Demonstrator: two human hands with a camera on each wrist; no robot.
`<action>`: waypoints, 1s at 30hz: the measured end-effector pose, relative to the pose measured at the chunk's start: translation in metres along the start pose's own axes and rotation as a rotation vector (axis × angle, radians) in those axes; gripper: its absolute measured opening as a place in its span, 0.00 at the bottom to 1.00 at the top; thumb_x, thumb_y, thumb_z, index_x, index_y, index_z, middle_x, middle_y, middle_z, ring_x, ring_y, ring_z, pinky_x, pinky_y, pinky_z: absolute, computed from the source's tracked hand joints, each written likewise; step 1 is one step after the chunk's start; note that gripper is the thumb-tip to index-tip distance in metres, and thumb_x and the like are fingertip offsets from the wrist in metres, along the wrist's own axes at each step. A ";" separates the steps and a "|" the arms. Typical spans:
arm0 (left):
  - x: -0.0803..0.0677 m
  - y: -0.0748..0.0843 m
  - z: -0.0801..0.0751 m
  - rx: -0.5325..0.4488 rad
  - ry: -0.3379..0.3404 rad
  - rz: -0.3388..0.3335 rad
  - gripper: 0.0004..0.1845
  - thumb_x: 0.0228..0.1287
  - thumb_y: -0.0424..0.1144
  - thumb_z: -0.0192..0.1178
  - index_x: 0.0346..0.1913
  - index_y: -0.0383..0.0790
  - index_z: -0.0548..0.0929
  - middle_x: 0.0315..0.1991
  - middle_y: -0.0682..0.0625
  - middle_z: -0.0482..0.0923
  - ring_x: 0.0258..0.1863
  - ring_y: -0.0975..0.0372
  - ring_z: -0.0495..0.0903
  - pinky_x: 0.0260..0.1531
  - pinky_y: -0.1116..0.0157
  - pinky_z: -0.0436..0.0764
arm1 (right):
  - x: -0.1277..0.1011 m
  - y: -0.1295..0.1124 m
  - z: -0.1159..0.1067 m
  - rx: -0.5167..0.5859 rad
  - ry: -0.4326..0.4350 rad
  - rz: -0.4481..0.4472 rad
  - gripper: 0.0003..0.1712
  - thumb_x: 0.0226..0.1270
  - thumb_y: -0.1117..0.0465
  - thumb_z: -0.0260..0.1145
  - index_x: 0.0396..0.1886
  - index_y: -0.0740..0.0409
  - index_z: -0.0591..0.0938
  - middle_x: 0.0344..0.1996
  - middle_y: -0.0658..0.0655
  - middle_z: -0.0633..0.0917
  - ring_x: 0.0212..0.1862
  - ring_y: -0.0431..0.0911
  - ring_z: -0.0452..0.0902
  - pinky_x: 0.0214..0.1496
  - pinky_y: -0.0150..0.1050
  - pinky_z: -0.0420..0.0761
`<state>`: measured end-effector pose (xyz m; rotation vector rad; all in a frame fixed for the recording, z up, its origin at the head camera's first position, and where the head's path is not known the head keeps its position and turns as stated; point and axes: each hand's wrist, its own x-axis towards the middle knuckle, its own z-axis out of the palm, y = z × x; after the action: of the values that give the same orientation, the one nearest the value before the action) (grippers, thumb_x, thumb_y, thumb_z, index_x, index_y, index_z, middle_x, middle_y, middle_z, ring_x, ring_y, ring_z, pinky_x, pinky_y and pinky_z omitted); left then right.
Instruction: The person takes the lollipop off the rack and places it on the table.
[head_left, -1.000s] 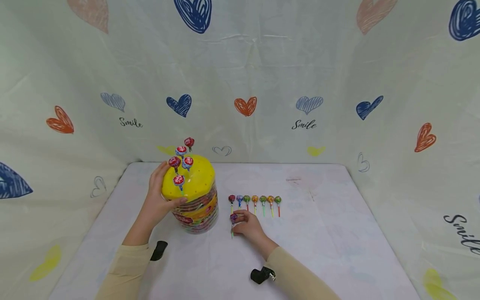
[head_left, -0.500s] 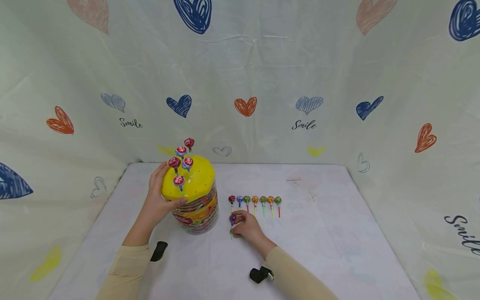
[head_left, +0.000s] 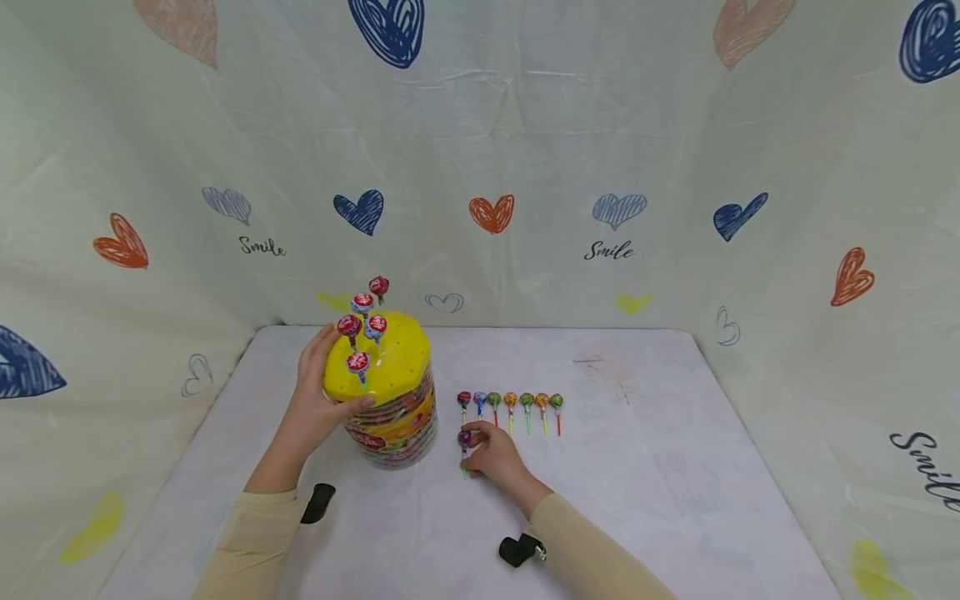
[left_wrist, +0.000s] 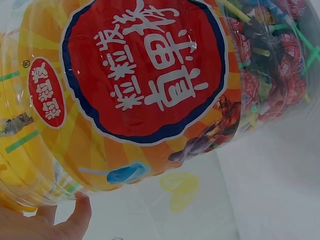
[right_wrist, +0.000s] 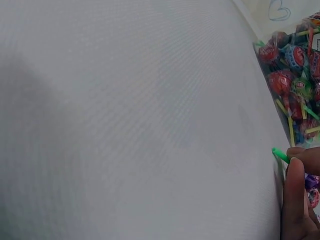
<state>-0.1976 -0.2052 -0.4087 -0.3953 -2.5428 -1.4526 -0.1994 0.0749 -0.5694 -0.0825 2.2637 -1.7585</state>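
My left hand holds a clear jar of lollipops by its yellow lid, thumb across the front edge and fingers round the left side. Several wrapped lollipops stand upright on that lid. In the left wrist view the jar's red and orange label fills most of the picture. My right hand pinches a purple lollipop low over the table, right of the jar. Its green stick pokes out past the fingertips in the right wrist view.
A neat row of several lollipops lies just beyond my right hand, sticks toward me. The white table ends at a curtain printed with hearts. Black straps hang at both wrists.
My right hand has shifted very slightly left and nearer with the purple lollipop. The left hand and the jar have stayed in place.
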 end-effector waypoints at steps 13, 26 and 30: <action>-0.001 0.001 0.000 -0.012 0.001 0.003 0.54 0.54 0.38 0.74 0.77 0.42 0.48 0.77 0.44 0.36 0.72 0.41 0.46 0.65 0.37 0.56 | -0.005 -0.003 -0.001 -0.022 -0.019 -0.041 0.34 0.47 0.76 0.73 0.58 0.62 0.78 0.35 0.55 0.77 0.19 0.39 0.75 0.22 0.33 0.79; -0.001 0.002 0.000 -0.003 0.006 -0.004 0.54 0.54 0.39 0.73 0.77 0.41 0.48 0.76 0.43 0.36 0.71 0.40 0.47 0.64 0.37 0.59 | -0.005 -0.048 -0.014 -0.034 0.016 -0.150 0.34 0.50 0.74 0.74 0.60 0.61 0.79 0.43 0.59 0.80 0.32 0.44 0.76 0.29 0.34 0.77; -0.001 0.001 0.000 -0.001 0.004 -0.006 0.54 0.55 0.40 0.73 0.77 0.42 0.48 0.76 0.43 0.36 0.71 0.40 0.46 0.64 0.37 0.59 | -0.003 -0.054 -0.015 -0.104 -0.024 -0.161 0.30 0.50 0.72 0.75 0.56 0.61 0.81 0.47 0.61 0.79 0.39 0.49 0.76 0.34 0.36 0.78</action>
<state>-0.1966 -0.2048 -0.4080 -0.3849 -2.5420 -1.4556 -0.2071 0.0753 -0.5136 -0.3126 2.3889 -1.7040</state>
